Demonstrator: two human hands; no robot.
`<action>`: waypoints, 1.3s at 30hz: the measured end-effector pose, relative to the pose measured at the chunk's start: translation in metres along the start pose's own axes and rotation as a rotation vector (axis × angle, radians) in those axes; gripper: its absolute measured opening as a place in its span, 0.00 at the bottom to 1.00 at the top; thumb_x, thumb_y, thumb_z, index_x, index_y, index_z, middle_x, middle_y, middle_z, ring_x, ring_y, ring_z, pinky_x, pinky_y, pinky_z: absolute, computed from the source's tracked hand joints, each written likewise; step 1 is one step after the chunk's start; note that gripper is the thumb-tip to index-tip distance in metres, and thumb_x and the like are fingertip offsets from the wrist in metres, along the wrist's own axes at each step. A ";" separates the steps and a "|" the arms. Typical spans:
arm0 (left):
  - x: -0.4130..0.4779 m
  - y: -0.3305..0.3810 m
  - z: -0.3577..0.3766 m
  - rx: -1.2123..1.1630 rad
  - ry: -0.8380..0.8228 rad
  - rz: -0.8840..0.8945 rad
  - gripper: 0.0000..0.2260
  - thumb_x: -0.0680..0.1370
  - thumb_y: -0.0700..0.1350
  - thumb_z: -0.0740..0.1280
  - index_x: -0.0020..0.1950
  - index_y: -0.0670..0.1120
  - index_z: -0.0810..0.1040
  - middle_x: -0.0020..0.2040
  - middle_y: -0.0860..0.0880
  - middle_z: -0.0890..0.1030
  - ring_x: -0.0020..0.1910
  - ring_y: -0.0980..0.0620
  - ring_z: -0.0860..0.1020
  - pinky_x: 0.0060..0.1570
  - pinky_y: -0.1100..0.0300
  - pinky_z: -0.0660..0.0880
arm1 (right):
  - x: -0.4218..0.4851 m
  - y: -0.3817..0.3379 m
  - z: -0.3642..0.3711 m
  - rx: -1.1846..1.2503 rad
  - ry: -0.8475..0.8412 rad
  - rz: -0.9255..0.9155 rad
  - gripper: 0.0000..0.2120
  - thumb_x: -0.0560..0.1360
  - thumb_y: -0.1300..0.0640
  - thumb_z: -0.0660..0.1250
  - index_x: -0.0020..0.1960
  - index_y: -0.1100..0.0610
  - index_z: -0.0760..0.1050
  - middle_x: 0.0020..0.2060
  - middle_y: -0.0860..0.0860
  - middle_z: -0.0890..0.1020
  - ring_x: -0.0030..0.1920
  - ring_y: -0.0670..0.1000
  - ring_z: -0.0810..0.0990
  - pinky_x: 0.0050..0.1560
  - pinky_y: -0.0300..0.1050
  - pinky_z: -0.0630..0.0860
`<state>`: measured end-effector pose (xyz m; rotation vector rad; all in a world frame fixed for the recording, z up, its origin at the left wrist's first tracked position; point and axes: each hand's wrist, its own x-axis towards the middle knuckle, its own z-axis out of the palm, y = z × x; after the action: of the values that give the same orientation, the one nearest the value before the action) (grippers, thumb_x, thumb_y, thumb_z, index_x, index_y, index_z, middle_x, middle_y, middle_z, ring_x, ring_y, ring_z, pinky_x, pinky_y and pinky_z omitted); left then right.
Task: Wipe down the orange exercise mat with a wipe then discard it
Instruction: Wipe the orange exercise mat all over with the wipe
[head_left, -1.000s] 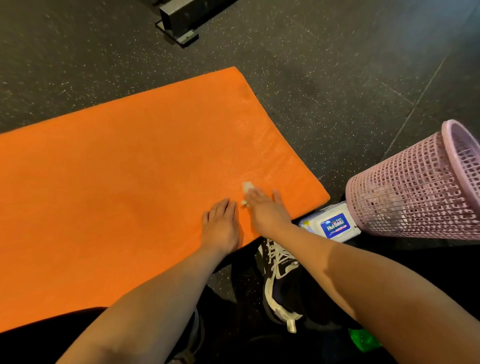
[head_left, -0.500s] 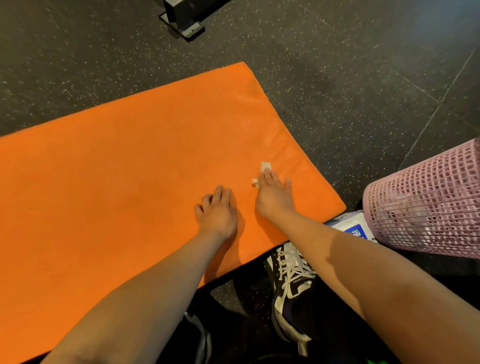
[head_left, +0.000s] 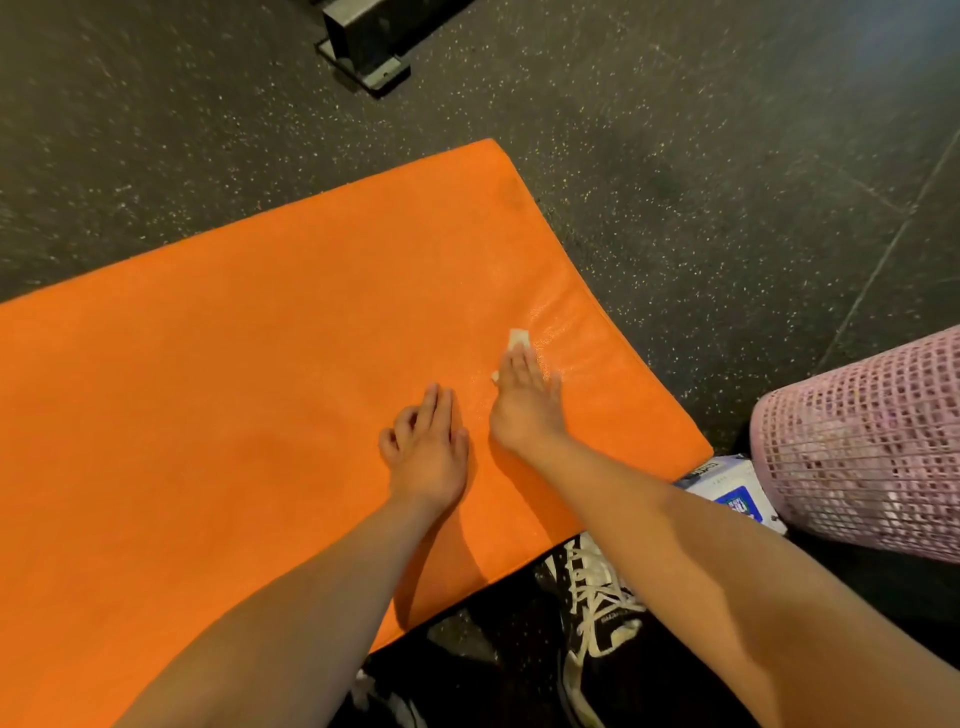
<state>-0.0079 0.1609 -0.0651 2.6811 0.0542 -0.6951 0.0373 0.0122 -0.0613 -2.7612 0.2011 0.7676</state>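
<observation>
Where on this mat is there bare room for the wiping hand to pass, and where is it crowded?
Bare: the orange mat left of the left hand, to the frame edge, and beyond the wipe up to the far corner. Crowded: the near right corner, where the right hand presses the wipe; wipes pack, pink basket and shoe sit beside it.

orange mat: matt, finely textured, wet sheen at 3 o'clock. floor: speckled rubber. basket: pink plastic mesh. wipe: white cloth-like.
</observation>
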 end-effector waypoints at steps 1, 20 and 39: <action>-0.001 -0.001 0.001 -0.018 0.014 -0.001 0.25 0.85 0.57 0.50 0.82 0.56 0.49 0.82 0.58 0.46 0.77 0.47 0.52 0.72 0.44 0.51 | -0.005 -0.010 0.007 -0.026 -0.038 -0.102 0.35 0.82 0.54 0.56 0.83 0.55 0.41 0.82 0.51 0.40 0.81 0.50 0.36 0.79 0.61 0.38; 0.007 -0.008 -0.012 -0.113 0.049 -0.002 0.23 0.85 0.51 0.53 0.81 0.55 0.56 0.82 0.55 0.52 0.76 0.47 0.58 0.71 0.48 0.54 | -0.004 -0.022 0.019 -0.053 -0.120 -0.389 0.28 0.85 0.54 0.49 0.83 0.52 0.45 0.83 0.47 0.45 0.81 0.47 0.39 0.79 0.58 0.36; 0.076 -0.023 -0.033 -0.004 0.069 -0.019 0.24 0.85 0.55 0.52 0.81 0.60 0.51 0.82 0.58 0.44 0.78 0.48 0.48 0.73 0.45 0.49 | 0.073 -0.016 -0.011 -0.076 0.098 -0.173 0.28 0.86 0.54 0.46 0.83 0.52 0.41 0.82 0.48 0.41 0.81 0.50 0.35 0.77 0.59 0.33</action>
<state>0.0708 0.1900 -0.0825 2.7030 0.0989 -0.6077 0.1081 0.0197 -0.0864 -2.8434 -0.0487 0.6081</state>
